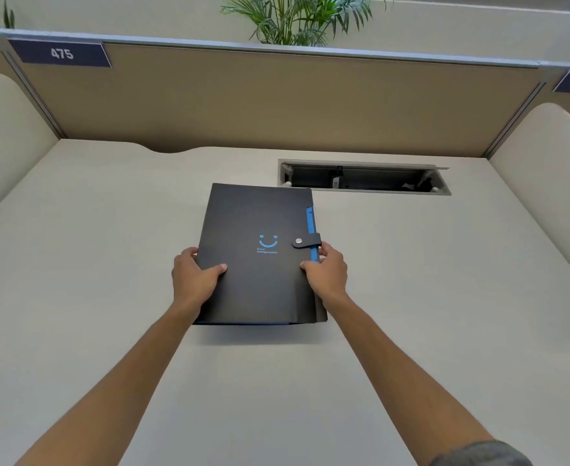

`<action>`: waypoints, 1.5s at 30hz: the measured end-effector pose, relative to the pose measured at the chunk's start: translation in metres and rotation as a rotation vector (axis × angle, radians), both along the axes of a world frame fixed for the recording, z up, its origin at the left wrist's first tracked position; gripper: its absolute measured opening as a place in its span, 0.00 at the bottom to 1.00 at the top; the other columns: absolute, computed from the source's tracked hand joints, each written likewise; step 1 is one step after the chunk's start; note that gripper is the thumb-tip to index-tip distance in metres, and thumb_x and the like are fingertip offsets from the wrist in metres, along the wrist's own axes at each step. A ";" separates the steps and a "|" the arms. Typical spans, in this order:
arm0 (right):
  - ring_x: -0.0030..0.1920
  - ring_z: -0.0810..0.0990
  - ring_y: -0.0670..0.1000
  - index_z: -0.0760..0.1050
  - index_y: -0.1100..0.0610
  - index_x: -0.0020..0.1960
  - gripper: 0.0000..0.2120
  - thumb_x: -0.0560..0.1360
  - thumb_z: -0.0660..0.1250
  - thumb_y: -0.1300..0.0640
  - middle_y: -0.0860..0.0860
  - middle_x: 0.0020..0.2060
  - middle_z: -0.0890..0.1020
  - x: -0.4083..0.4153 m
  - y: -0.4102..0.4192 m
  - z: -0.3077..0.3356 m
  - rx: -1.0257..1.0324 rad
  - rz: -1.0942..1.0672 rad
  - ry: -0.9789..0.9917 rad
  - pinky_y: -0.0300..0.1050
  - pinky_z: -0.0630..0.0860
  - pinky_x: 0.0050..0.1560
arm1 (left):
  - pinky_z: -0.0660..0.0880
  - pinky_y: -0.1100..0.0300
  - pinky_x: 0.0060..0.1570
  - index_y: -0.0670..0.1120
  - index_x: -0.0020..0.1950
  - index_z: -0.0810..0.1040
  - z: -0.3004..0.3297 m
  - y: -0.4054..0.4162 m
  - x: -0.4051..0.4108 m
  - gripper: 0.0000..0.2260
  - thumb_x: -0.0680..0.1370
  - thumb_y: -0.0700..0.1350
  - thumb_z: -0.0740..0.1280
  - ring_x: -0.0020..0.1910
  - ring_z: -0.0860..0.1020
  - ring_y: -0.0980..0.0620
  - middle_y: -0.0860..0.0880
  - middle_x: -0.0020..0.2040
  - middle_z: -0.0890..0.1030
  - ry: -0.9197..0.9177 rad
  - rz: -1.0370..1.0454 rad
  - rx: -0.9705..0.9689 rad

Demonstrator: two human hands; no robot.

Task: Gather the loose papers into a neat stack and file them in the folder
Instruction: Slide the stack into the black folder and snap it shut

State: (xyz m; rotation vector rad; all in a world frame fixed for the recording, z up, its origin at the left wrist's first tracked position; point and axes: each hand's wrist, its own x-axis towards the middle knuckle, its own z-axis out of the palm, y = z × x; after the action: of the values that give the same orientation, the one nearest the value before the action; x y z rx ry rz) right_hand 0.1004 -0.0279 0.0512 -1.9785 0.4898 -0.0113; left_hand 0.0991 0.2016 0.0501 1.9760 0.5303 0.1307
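Currently both hands grip the black folder [260, 253] on the desk [108, 264]: left hand [194, 275] clamps its left edge, right hand [327, 269] its right edge, thumbs on the cover. Snap strap [306, 241] fastened. Behind it, an open cable tray [364, 178], then the partition [276, 102].

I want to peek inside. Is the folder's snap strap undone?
No, the strap lies across the black folder with its snap pressed down, while the left hand and right hand grip its sides.
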 end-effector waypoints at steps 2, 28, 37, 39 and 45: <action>0.50 0.81 0.56 0.77 0.55 0.59 0.17 0.71 0.69 0.63 0.51 0.50 0.82 0.019 0.006 0.002 -0.028 0.020 -0.002 0.53 0.80 0.54 | 0.70 0.62 0.39 0.48 0.55 0.75 0.004 0.008 0.015 0.19 0.68 0.41 0.77 0.44 0.77 0.49 0.50 0.47 0.78 -0.010 -0.003 0.003; 0.69 0.67 0.59 0.65 0.54 0.74 0.24 0.81 0.60 0.46 0.57 0.71 0.69 0.149 0.071 -0.033 -0.757 0.463 0.072 0.56 0.74 0.60 | 0.69 0.42 0.58 0.40 0.68 0.71 -0.041 0.069 0.149 0.22 0.78 0.50 0.66 0.65 0.67 0.36 0.41 0.65 0.74 0.076 -0.213 0.594; 0.72 0.62 0.59 0.61 0.51 0.76 0.24 0.83 0.55 0.45 0.58 0.75 0.61 0.189 0.075 -0.034 -0.865 0.478 0.117 0.58 0.67 0.65 | 0.69 0.43 0.60 0.38 0.67 0.72 -0.038 0.070 0.191 0.21 0.79 0.50 0.65 0.66 0.66 0.36 0.38 0.67 0.72 0.092 -0.265 0.673; 0.71 0.63 0.59 0.61 0.51 0.76 0.24 0.83 0.56 0.44 0.58 0.75 0.62 0.198 0.076 -0.034 -0.882 0.478 0.125 0.58 0.67 0.65 | 0.69 0.43 0.59 0.38 0.64 0.72 -0.037 0.070 0.200 0.20 0.79 0.50 0.64 0.66 0.67 0.36 0.37 0.66 0.72 0.101 -0.270 0.685; 0.75 0.58 0.62 0.59 0.50 0.78 0.26 0.82 0.55 0.43 0.58 0.77 0.58 0.224 0.077 -0.032 -0.922 0.503 0.171 0.60 0.65 0.69 | 0.71 0.43 0.58 0.38 0.60 0.73 -0.032 0.070 0.223 0.17 0.80 0.50 0.64 0.64 0.68 0.36 0.37 0.63 0.74 0.127 -0.284 0.717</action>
State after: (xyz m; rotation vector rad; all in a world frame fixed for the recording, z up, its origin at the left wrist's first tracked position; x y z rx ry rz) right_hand 0.3244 0.0493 0.0187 -2.9807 0.0562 0.2974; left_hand 0.3219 0.2712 0.0182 2.7519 0.2909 0.0135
